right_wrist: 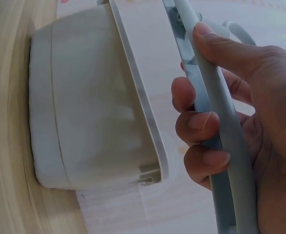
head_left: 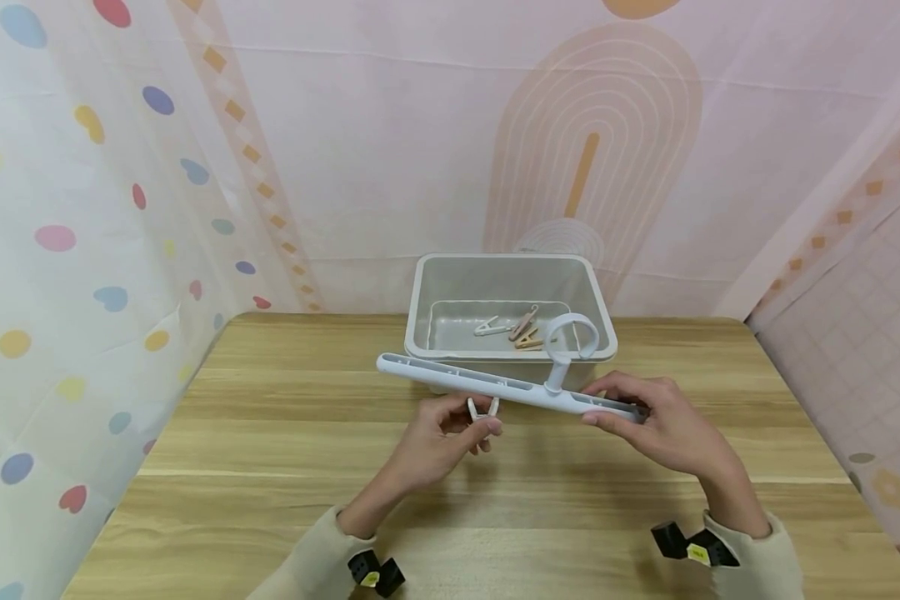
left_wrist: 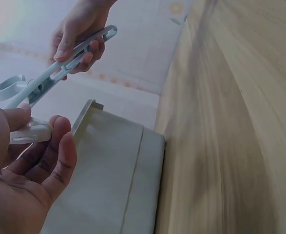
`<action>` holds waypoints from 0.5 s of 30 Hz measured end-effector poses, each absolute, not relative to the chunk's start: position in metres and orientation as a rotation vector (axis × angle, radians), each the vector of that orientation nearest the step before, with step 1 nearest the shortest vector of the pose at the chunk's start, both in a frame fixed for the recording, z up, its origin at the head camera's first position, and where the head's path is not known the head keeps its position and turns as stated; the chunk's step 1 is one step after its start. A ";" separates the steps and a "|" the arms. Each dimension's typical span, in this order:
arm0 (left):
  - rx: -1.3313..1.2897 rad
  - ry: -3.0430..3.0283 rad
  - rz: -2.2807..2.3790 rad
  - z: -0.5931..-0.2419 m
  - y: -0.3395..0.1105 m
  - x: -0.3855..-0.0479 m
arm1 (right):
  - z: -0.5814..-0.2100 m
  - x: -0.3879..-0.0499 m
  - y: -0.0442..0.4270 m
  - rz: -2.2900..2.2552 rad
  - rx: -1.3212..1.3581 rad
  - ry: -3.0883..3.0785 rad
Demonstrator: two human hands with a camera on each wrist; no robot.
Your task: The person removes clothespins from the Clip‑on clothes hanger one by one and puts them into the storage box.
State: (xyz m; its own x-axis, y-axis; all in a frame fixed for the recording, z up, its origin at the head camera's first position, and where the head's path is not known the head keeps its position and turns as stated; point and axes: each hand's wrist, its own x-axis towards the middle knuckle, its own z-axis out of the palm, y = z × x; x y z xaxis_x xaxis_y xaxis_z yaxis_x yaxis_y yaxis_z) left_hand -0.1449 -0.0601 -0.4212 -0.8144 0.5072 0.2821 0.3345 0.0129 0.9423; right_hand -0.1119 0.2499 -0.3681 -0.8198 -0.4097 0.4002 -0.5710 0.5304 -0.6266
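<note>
A white plastic hanger (head_left: 450, 377) with a round hook (head_left: 592, 333) is held in the air, its long slotted bar sloping down to the right. My right hand (head_left: 675, 427) grips the bar near its right end, thumb on one side and fingers curled round the other, as the right wrist view shows. Just under the bar's middle, my left hand (head_left: 437, 442) pinches a white clothespin (head_left: 483, 410) between thumb and fingers. In the left wrist view the clothespin (left_wrist: 31, 133) sits close to the bar; whether they are joined I cannot tell.
Behind the hanger stands a pale grey plastic bin (head_left: 412, 325) on the wooden table (head_left: 270, 433). Inside it lie a white clothespin (head_left: 491, 327), a brownish one (head_left: 523, 323) and a tan one (head_left: 528, 339). A patterned curtain (head_left: 390, 150) hangs behind the table.
</note>
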 end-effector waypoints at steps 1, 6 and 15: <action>0.890 2.149 1.907 -0.421 -0.061 -0.145 | -0.368 -0.112 0.250 1.160 0.829 -2.568; 0.899 2.259 1.843 -0.420 -0.066 -0.147 | -0.368 -0.111 0.250 1.157 0.804 -2.585; 0.915 2.364 1.806 -0.416 -0.067 -0.148 | -0.368 -0.111 0.250 1.149 0.803 -2.578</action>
State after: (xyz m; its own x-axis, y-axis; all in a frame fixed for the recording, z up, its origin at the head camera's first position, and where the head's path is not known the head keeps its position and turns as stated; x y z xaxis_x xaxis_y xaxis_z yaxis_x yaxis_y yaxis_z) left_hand -0.1477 -0.0671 -0.4162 -0.8267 0.4635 0.3191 0.4299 0.1543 0.8896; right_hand -0.1112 0.2500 -0.3679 -0.8304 -0.3950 0.3930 -0.5564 0.5485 -0.6242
